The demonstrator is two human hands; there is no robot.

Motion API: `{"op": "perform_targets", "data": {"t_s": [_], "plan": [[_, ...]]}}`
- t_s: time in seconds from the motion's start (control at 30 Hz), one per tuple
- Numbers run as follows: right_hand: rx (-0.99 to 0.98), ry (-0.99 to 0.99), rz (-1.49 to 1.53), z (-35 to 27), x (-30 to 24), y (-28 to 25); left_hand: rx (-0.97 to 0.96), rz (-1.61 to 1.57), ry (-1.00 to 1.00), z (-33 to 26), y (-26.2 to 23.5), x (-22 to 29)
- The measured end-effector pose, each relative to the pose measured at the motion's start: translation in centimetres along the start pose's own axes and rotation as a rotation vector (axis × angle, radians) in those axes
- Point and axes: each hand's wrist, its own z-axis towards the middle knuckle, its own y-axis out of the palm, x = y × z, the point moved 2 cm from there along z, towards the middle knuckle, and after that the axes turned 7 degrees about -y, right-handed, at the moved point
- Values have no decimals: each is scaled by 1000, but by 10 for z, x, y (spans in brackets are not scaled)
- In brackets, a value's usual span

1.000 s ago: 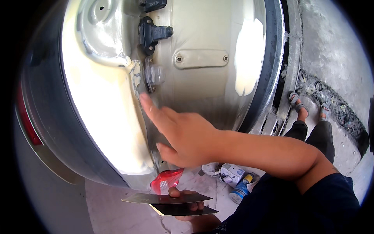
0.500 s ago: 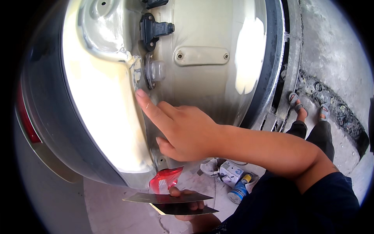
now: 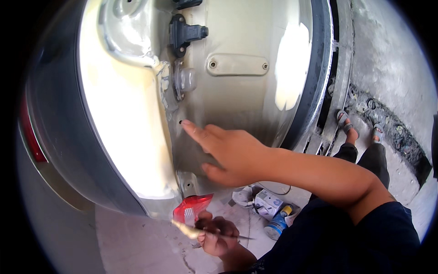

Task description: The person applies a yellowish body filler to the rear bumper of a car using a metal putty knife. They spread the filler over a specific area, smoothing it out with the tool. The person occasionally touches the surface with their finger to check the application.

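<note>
My right hand point(image 3: 232, 155) reaches in from the right with the index finger stretched out and the thumb apart. Its fingertip is at a small dark hole point(image 3: 181, 122) in the bare car body panel point(image 3: 237, 100). Nothing shows in that hand. Beside it runs a bright, cream-coloured filler strip point(image 3: 123, 123), with rough patches of putty point(image 3: 164, 80) along its inner edge. Lower down, my left hand point(image 3: 216, 235) grips a thin putty spreader point(image 3: 244, 237), seen nearly edge-on, with a lump of cream putty point(image 3: 186, 229) at its left end. Whether more than one blade is held cannot be made out.
A red lamp point(image 3: 192, 208) sits at the lower panel corner. Black fitting point(image 3: 182, 34) and clear lamp point(image 3: 186, 80) stick out of the panel. A blue-and-white can point(image 3: 275, 228) and white box point(image 3: 268, 203) stand on the floor. Sandalled feet point(image 3: 349, 123) show at right.
My right hand has moved right and slightly down, from the putty edge to the hole. The spreader in my left hand has tipped from showing dark flat faces to nearly edge-on.
</note>
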Motion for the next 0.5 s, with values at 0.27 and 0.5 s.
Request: {"op": "perform_targets", "data": {"t_s": [0.27,0.5], "plan": [[127,-32,145,-34,-24,-62,311,259,66,23,35,6],[24,-440,-94,-38,-64,-76,417,326,70,29,60,10]]}}
